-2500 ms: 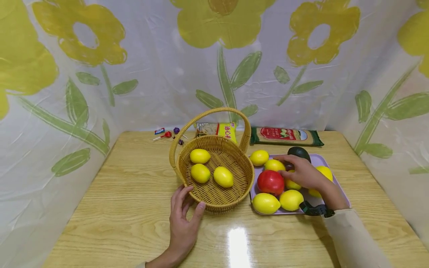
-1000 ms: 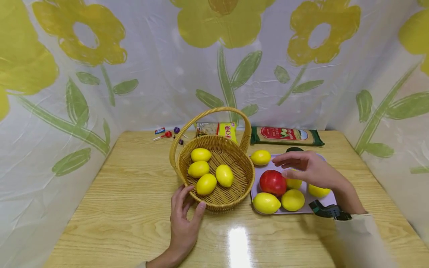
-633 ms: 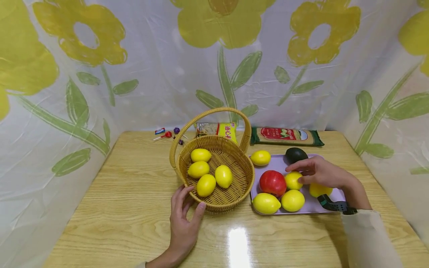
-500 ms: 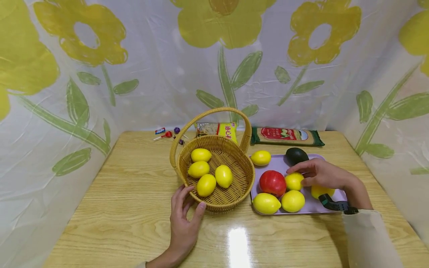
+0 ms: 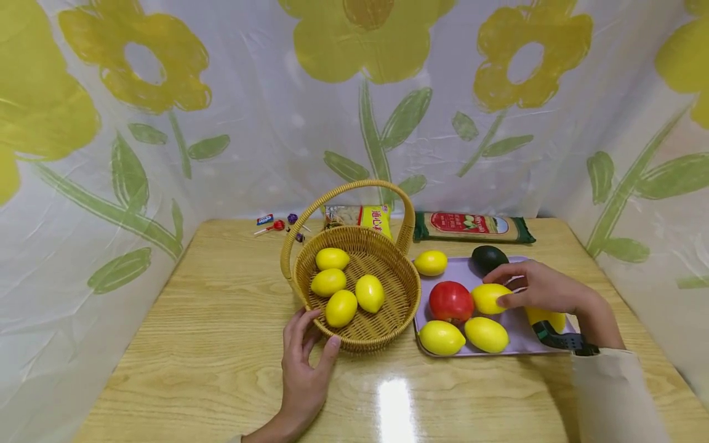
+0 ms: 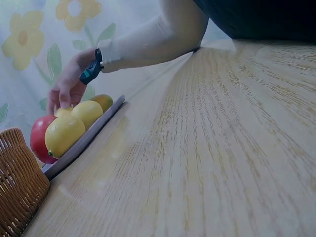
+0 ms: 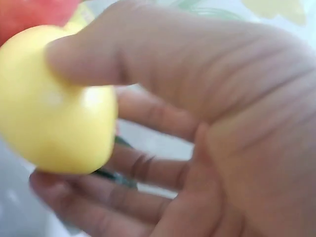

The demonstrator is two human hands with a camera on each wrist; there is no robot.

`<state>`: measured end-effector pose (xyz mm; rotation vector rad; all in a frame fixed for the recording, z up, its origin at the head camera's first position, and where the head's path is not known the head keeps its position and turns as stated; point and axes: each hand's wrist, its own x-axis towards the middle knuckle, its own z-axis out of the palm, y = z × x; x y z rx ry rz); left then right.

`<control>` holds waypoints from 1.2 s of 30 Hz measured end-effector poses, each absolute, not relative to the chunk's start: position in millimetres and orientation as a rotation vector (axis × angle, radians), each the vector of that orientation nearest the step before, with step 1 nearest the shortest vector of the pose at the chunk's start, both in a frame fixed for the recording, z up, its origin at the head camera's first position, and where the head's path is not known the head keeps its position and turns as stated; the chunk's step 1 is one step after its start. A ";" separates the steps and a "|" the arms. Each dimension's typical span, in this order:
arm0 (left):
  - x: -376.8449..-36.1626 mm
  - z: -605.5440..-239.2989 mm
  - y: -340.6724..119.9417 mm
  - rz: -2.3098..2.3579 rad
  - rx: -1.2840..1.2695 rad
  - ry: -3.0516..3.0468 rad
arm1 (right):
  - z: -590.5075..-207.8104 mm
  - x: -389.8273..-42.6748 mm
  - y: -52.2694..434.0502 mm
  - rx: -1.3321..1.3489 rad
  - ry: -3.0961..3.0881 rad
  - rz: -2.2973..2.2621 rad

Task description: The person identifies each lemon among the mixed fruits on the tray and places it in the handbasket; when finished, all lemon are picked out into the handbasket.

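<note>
Your counter (image 5: 210,344) carries a wicker basket (image 5: 382,329) that already holds four lemons (image 5: 341,307), and just to its right a lilac tray (image 5: 517,320) with five lemons left, a red apple (image 5: 451,301) and a dark avocado (image 5: 487,258); by my judgement you are a little under halfway through moving the lemons across. Your left hand (image 5: 301,375) rests against the basket's near rim, fingers relaxed and straight, steadying it. Your right hand (image 5: 545,289) has its thumb and fingers curled round one lemon (image 5: 490,298) in the tray's middle, touching the apple and not yet clearly lifted.
</note>
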<state>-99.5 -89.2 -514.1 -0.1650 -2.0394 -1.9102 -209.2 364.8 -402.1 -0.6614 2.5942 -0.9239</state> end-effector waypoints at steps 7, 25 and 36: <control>-99.0 -514.0 -89.1 -1.910 -0.159 -2.042 | -384.9 -200.2 365.3 -0.769 2.624 -1.175; -97.2 -514.9 -88.8 -1.917 -0.159 -2.051 | -404.7 -186.3 248.0 -1.040 2.496 -1.383; -98.7 -514.1 -87.8 -1.892 -0.191 -2.044 | -416.5 -166.0 202.0 -1.147 2.412 -1.393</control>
